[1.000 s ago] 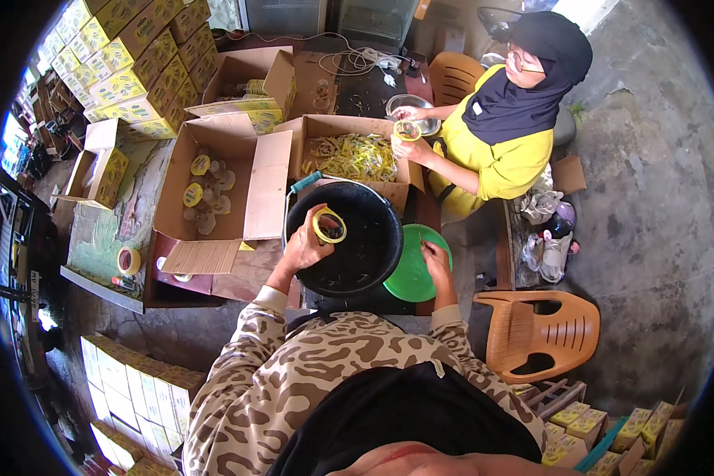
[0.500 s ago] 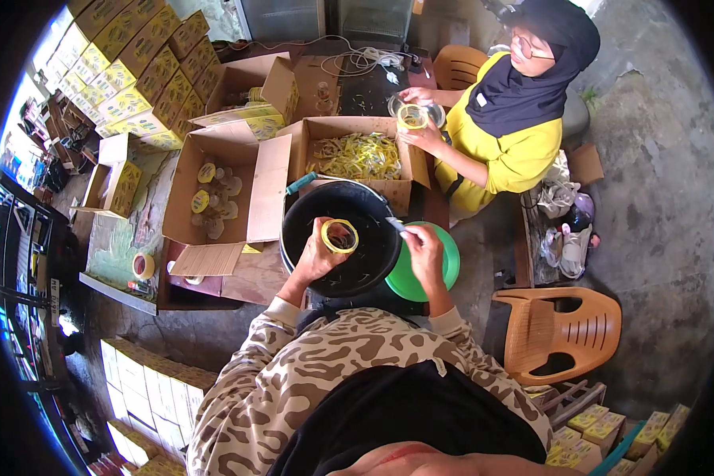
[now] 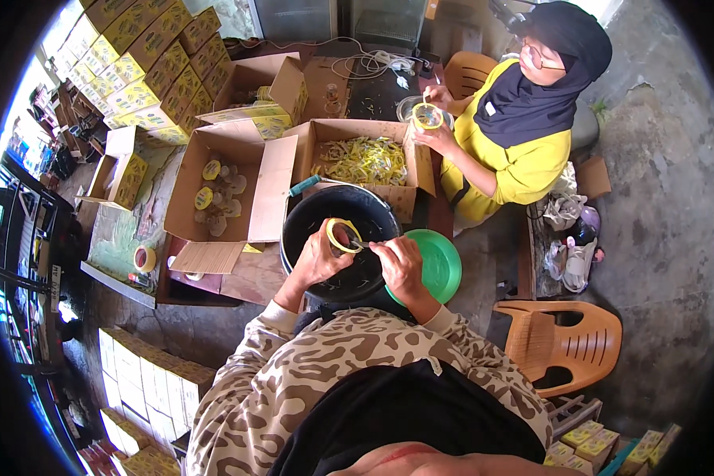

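Your left hand [image 3: 316, 260] is curled around a yellow-rimmed cup [image 3: 331, 227], tilted with its mouth toward your right hand [image 3: 402, 268]. That right hand has its fingers pinched on a small metal tool [image 3: 362, 245], its far end at the cup's mouth; you cannot tell whether it touches the rim. Both hands are over the black bucket [image 3: 305, 213], whose handle has a teal grip [image 3: 304, 186]. Just right of the bucket is a green basin [image 3: 443, 270], partly behind your right forearm. Beyond the bucket, a box [image 3: 316, 141] holds yellow strips [image 3: 365, 161]; left of it, an open carton [image 3: 184, 186] holds several clear cups [image 3: 234, 184], some yellow-topped. Across from you, a co-worker [image 3: 516, 155] in yellow holds another yellow-rimmed cup [image 3: 428, 117]. Tape [image 3: 144, 259] lies at far left, and an orange chair [image 3: 559, 345] stands to your right.
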The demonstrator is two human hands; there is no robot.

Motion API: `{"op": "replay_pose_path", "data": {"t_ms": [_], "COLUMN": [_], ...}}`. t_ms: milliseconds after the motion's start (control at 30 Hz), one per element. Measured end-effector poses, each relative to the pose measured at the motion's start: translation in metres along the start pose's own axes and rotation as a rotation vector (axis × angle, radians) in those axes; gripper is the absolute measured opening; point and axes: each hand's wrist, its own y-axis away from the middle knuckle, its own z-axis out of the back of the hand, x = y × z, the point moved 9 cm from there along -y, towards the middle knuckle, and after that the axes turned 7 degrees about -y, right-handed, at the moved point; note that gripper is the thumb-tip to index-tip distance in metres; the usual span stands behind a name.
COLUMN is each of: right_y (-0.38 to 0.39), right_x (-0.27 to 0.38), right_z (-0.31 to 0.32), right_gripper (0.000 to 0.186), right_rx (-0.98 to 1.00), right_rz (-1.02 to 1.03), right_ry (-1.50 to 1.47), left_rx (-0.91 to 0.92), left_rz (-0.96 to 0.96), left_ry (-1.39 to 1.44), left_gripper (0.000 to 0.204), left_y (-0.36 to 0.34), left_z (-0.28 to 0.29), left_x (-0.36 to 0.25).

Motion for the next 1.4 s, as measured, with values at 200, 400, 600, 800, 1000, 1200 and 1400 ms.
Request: {"op": "replay_pose_path", "data": {"t_ms": [200, 400, 600, 800, 1000, 1200, 1400], "right_y": [-0.004, -0.004, 0.006, 0.004, 0.005, 0.007, 0.010], "right_x": [-0.010, -0.016, -0.014, -0.028, -0.038, -0.023, -0.058], "right_z": [-0.011, -0.011, -0.018, -0.027, -0.025, -0.024, -0.032], "right_gripper": [0.013, 0.013, 0.012, 0.015, 0.018, 0.014, 0.018], "right_rx": [0.028, 0.028, 0.065, 0.045, 0.050, 0.066, -0.035], "right_rz": [-0.017, -0.117, -0.010, -0.123, -0.179, -0.089, -0.418], "right_ry": [-0.016, -0.107, 0.000, -0.100, -0.227, -0.081, -0.447], "left_rx": [0.051, -0.103, 0.056, 0.132, 0.008, 0.107, 0.087], "left_rz": [0.103, 0.028, 0.128, 0.194, 0.073, 0.174, 0.213], "left_ry": [0.184, 0.123, 0.190, 0.442, 0.181, 0.400, 0.492], "left_gripper": [0.051, 0.056, 0.061, 0.057, 0.058, 0.052, 0.060], "left_y": [-0.001, -0.001, 0.003, 0.009, 0.008, 0.016, 0.015], "left_z": [-0.010, -0.007, -0.024, -0.035, -0.017, -0.038, -0.044], "left_x": [0.013, 0.011, 0.036, 0.043, 0.037, 0.049, 0.054]}}
